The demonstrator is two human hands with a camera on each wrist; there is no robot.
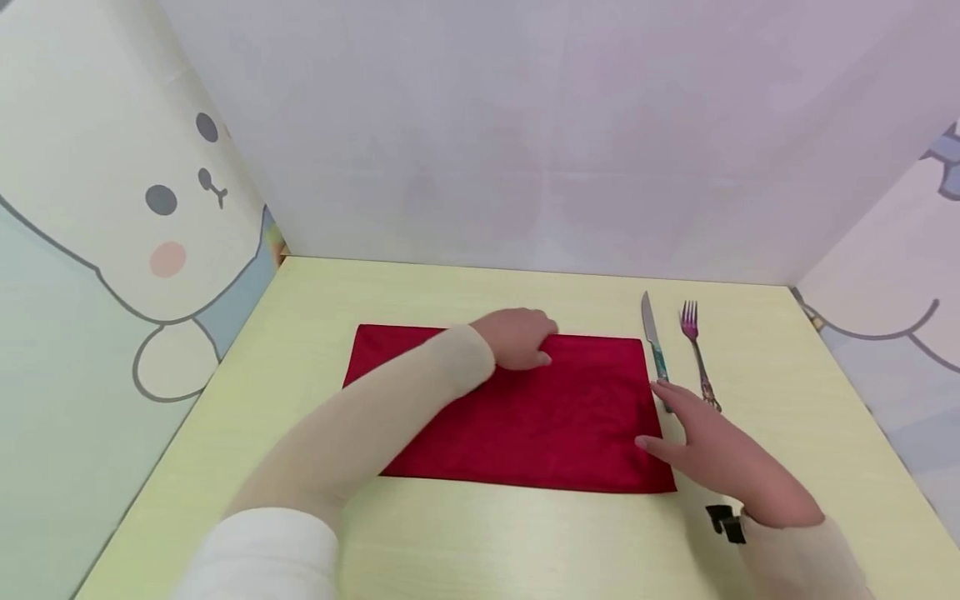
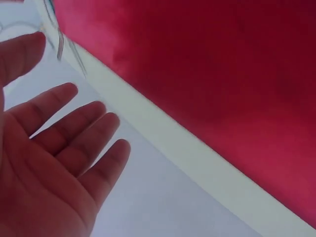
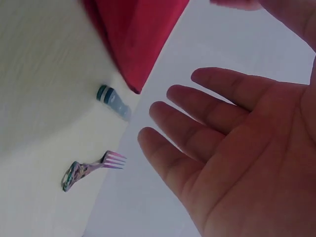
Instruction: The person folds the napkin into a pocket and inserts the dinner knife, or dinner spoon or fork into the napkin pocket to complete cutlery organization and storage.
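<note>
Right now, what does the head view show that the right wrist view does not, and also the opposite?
Only the head view shows the printed animal face on the left and the left sleeve. Only the right wrist view shows the right hand from its palm side. Both show the red cloth, the knife, the fork and some of the right hand.

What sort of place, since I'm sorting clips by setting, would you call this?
Probably a tabletop booth, perhaps set up for recording: a pale table with a plain lilac backdrop behind it and a cartoon-printed panel along its left side.
</note>
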